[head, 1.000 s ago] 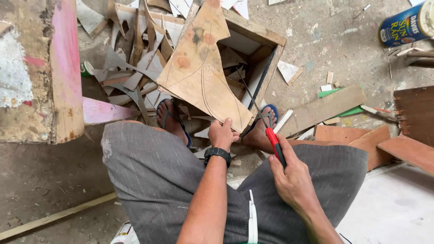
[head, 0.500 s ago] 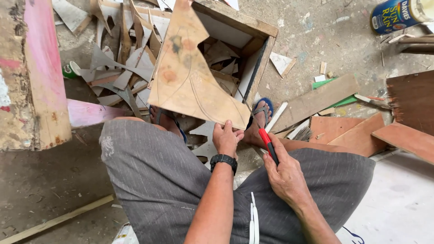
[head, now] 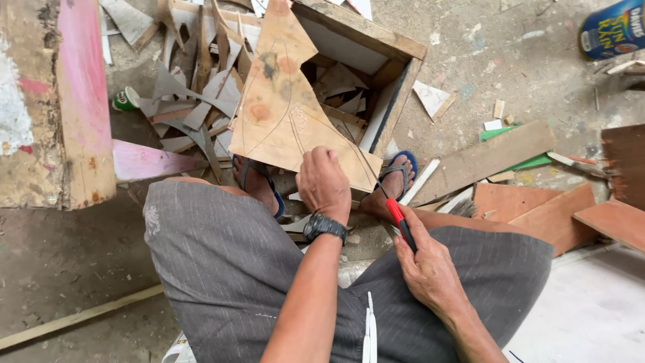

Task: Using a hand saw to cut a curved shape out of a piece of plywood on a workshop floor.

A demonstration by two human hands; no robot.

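Littered floor, plywood sheet [head: 282, 114] in hands

Blue can [head: 613, 27] (top right) cut off by the frame edge

Wooden box [head: 396, 87] and offcuts [head: 195, 114] crowd ahead

The plywood sheet [head: 282, 114] is showing tan with orange blotches and thin pencilled curves. The tool [head: 400, 224] is showing a red and black handle. Grey, faintly striped shorts [head: 222, 262] (blue sandals [head: 410, 165] below), and a pink-painted plank [head: 80, 87] is fading to bare wood.
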